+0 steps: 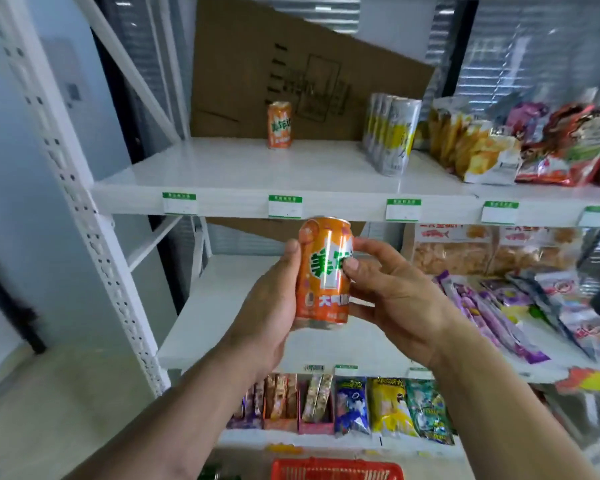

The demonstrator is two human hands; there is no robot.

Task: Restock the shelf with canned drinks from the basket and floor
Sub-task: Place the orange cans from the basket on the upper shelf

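Note:
An orange drink can (323, 271) with green lettering is upright in front of the white shelf (243, 199), just below its upper board. My left hand (267, 306) wraps its left side and bottom. My right hand (388, 292) touches its right side with thumb and fingers. A second orange can (279, 124) stands alone at the back of the upper board. A row of silver-and-yellow cans (394, 133) stands to its right. The red basket (336, 469) shows at the bottom edge; its contents are hidden.
A cardboard sheet (291, 71) leans behind the upper board. Snack bags (520, 147) fill the right side of that board. Purple and other packets (520, 313) lie on the middle board at right. Packets (371, 407) line the lower shelf. A perforated upright post (94, 237) stands left.

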